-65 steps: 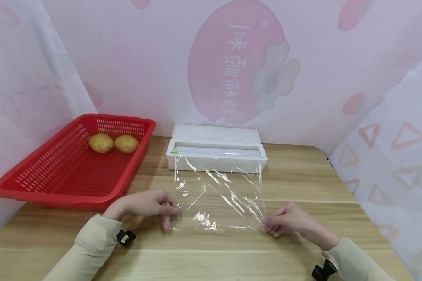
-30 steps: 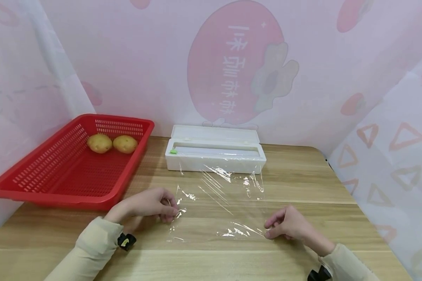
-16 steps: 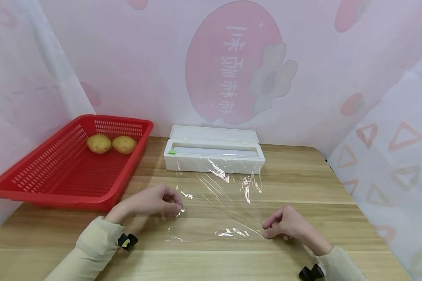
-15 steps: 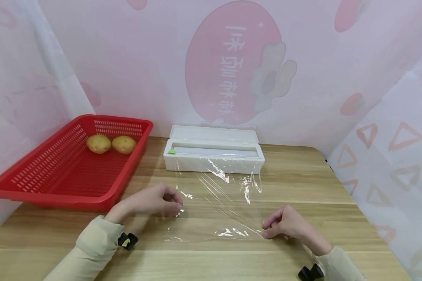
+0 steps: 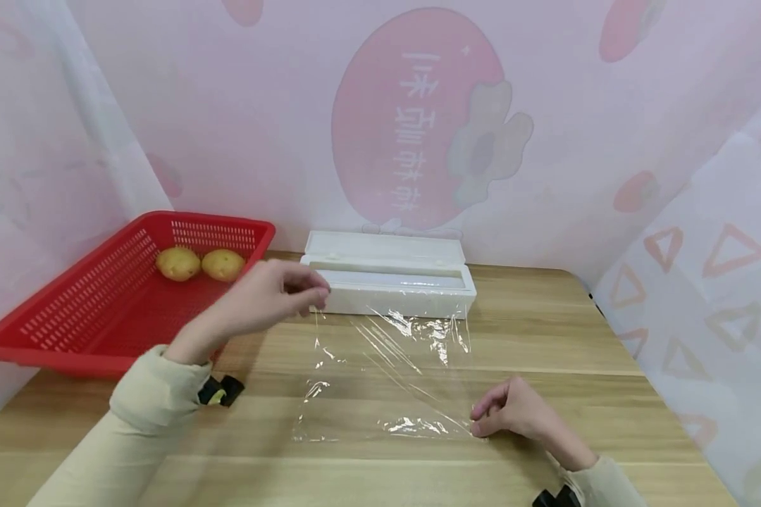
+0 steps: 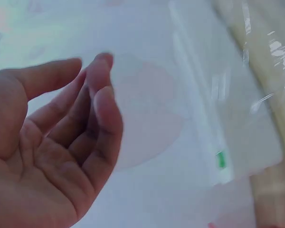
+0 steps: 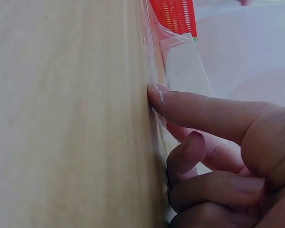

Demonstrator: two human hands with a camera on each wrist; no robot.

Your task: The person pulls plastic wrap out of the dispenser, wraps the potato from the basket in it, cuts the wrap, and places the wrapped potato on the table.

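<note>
Your right grip (image 5: 514,408) pinches the near right corner of the film (image 5: 390,377) between thumb and fingers, low at the desk (image 5: 545,324). From this corner the film extends to the left and away from you, reaching the open box (image 5: 383,248). Your left grip (image 5: 263,296), fingers loosely curved and a narrow gap from the thumb, is raised, overlapping the box's left end in the head view; the film's near left corner lies well apart from it, nearer you.
</note>
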